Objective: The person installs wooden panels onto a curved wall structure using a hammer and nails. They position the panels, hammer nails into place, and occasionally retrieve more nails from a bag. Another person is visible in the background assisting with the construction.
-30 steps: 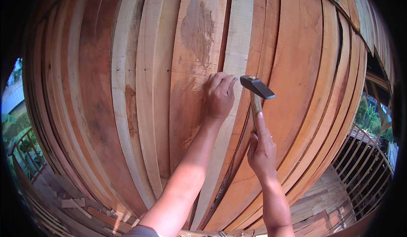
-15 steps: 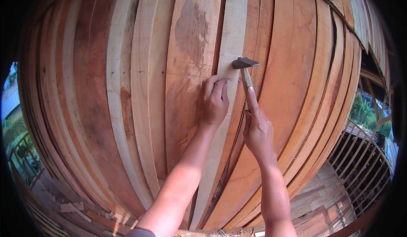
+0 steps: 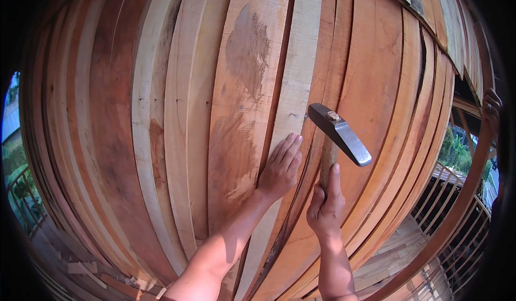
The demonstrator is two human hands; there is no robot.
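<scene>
A wall of upright wooden planks fills most of the view. My left hand lies against a narrow pale plank, its fingers stretched out. Just above those fingertips a small nail sticks out of the plank. My right hand is wrapped round the wooden handle of a hammer, thumb along the handle. The dark steel hammer head is raised off the wall, to the right of the nail and lower than it.
At the right edge another person's hand grips a long reddish board. Behind it stands a slatted railing beside a plank floor. Wood offcuts lie at the lower left. Overlapping boards jut out at the upper right.
My left hand has let go of the nail and moved down, its fingers now spread flat. The hammer has come down and away from the wall. A hand with a long board has appeared at right.
</scene>
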